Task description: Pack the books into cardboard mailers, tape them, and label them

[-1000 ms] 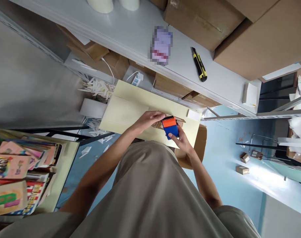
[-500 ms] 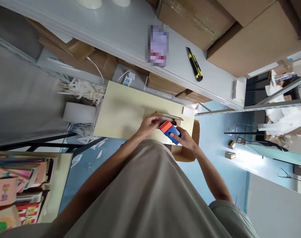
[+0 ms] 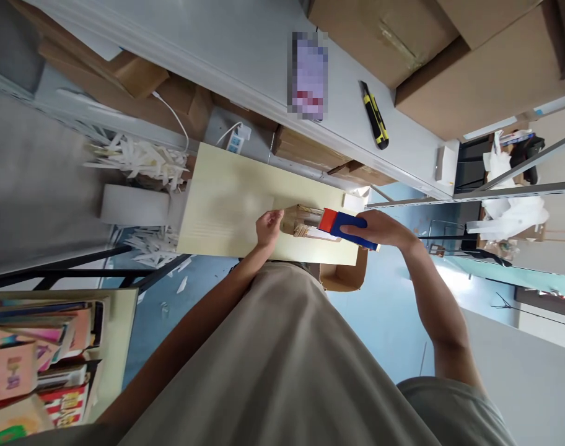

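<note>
My right hand grips a blue tape dispenser with a red front, its front end pointing left. From it a strip of clear brownish tape appears to run leftward to my left hand, whose fingers are closed in a pinch at the strip's end. Beneath the strip lies a small cardboard box, partly hidden by the tape and the dispenser. The box rests on a pale yellow tabletop.
On the grey shelf ahead lie a blurred-out purple item and a yellow-black utility knife. Large cartons stand at the right. An open carton sits below the table's right end. Paper shreds and books are at left.
My right hand has moved right with the dispenser, now levelled out, and a length of tape shows between it and my left hand. My left hand has shifted slightly left.
</note>
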Demonstrator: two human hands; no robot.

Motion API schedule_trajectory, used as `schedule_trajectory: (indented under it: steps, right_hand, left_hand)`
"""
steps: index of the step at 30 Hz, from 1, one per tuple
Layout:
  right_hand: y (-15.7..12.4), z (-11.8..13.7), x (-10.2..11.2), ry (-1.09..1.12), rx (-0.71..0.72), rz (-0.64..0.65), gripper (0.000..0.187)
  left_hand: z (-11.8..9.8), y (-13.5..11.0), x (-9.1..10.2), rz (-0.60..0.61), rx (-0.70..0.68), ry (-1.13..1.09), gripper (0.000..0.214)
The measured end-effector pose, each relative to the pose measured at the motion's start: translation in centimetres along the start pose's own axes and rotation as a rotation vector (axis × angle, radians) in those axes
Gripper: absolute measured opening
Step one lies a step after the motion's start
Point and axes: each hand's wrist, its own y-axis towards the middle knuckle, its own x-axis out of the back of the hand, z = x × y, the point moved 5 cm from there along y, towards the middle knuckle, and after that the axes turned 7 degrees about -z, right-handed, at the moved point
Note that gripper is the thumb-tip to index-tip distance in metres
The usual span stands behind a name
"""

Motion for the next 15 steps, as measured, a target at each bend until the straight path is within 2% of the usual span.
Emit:
schedule_trajectory:
  steps: [3,6,10,15]
  right_hand:
    - [1.3,3.6,0.2,-0.099,0.027,-0.008,0.065]
    - [2.5,5.8,0.0,-0.203,0.038,-0.011,0.066]
    - [3.7,6.8,-0.5,-0.258,0.03,-0.001,0.068]
    - [4.4,7.1,-1.2,-0.279,0.026,0.008,0.075]
  left_hand:
    - [1.5,0.5,-0.5,-0.007,0.01,0.052,0.037]
    - [3.2,0.7,-1.0,-0.008,0.038,0.101,0.034]
    - [5.2,0.6,-1.8,-0.037,0.118,0.071,0.022]
    - [6.2,0.1,-3.4,-0.038,0.149,0.107,0.019]
